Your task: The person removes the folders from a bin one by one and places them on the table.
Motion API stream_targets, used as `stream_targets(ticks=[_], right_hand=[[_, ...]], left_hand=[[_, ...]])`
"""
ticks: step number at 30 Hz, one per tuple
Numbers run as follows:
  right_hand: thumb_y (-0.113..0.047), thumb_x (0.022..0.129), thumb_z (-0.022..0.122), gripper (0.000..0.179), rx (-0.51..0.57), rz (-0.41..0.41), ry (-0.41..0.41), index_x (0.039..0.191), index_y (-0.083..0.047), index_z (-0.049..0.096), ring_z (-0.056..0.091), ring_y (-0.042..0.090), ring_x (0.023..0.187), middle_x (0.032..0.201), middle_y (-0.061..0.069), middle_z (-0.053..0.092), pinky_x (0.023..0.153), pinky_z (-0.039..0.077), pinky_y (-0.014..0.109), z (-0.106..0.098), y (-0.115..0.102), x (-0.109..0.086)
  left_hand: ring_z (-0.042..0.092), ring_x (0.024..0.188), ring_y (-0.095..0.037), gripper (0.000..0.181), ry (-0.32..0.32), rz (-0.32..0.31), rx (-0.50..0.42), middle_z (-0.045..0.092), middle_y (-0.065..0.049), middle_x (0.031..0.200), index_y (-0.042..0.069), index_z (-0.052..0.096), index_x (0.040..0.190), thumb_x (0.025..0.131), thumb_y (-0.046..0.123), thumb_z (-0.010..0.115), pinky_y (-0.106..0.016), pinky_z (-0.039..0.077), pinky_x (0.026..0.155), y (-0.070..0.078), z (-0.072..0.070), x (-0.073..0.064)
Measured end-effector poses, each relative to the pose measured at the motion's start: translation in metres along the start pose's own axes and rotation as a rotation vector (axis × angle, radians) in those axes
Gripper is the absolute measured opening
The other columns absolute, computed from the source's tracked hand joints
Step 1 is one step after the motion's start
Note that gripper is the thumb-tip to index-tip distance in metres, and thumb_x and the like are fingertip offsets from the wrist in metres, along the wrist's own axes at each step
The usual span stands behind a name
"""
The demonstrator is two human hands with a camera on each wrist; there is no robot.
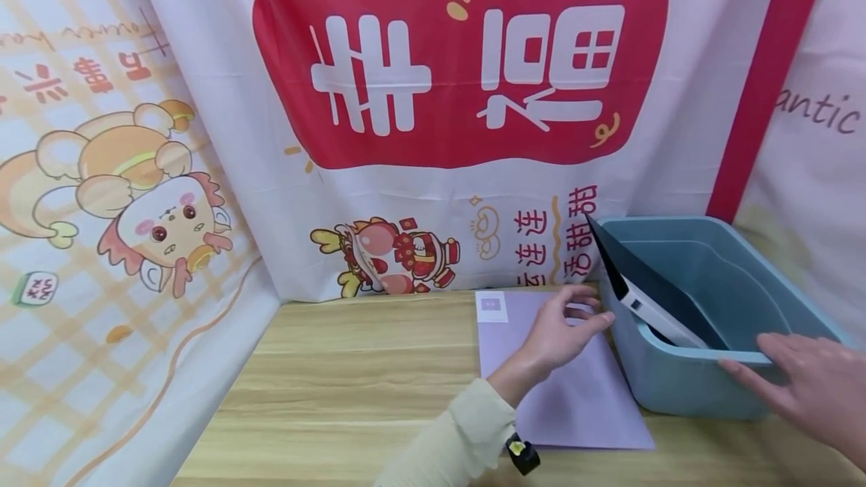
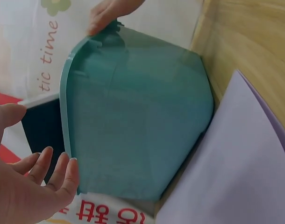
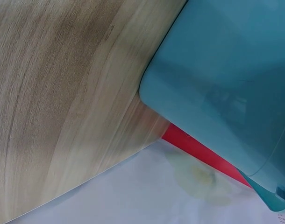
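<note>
A blue-green plastic bin (image 1: 683, 382) stands on the right of the table. Leaning inside it is a dark, flat, folder-like item (image 1: 649, 284) with a white edge, its upper corner rising above the rim. My left hand (image 1: 564, 329) is beside the bin's left wall, thumb and fingers spread apart and holding nothing; in the left wrist view the fingers (image 2: 63, 177) come close to the dark item. With my right hand (image 1: 812, 382) I grip the bin's near rim. A light purple folder (image 1: 575, 404) with a white label lies flat under my left hand.
The wood-grain table (image 1: 338, 382) stretches to the left. A printed cloth (image 1: 460, 58) with red and white lettering hangs behind it, and another patterned cloth (image 1: 101, 246) hangs at the left side. My left wrist wears a black band (image 1: 522, 455).
</note>
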State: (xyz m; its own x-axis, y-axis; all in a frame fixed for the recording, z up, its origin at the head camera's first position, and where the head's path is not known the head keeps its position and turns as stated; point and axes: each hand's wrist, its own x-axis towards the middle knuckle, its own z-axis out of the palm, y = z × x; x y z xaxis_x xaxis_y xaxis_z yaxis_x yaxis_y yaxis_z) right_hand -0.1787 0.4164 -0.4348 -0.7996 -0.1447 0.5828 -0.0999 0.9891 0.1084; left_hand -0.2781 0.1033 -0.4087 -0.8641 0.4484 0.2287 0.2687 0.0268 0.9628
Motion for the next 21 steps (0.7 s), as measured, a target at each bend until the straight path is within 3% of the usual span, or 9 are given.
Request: stream_targets(ticks=[10,18,21], right_hand=[[-0.066,0.088,0.065,0.058,0.008,-0.006,0.019,0.068,-0.017,0.042,0.034,0.014,0.05,0.058,-0.004,0.034,0.049,0.034,0.03,-0.001,-0.002,0.0],[-0.066,0.088,0.065,0.058,0.014,-0.015,0.033,0.068,-0.016,0.042,0.034,0.014,0.05,0.058,-0.004,0.034,0.049,0.034,0.031,0.0,-0.001,0.0],[-0.066,0.087,0.065,0.058,0.016,-0.016,0.038,0.068,-0.017,0.041,0.033,0.014,0.05,0.057,-0.005,0.033,0.049,0.034,0.031,0.001,-0.001,0.0]], left_hand=[[0.059,0.093,0.001,0.048,0.009,0.008,0.007,0.063,0.01,0.115,0.021,0.057,0.138,0.094,0.03,0.075,-0.019,0.055,0.071,0.014,0.02,-0.001],[0.056,0.086,-0.001,0.039,0.116,-0.064,0.028,0.058,0.013,0.1,0.026,0.056,0.117,0.089,0.039,0.08,-0.02,0.051,0.069,0.018,0.034,0.007],[0.052,0.083,-0.002,0.041,0.164,-0.109,0.05,0.058,0.008,0.097,0.025,0.054,0.111,0.086,0.045,0.081,-0.022,0.048,0.066,0.022,0.04,0.009]])
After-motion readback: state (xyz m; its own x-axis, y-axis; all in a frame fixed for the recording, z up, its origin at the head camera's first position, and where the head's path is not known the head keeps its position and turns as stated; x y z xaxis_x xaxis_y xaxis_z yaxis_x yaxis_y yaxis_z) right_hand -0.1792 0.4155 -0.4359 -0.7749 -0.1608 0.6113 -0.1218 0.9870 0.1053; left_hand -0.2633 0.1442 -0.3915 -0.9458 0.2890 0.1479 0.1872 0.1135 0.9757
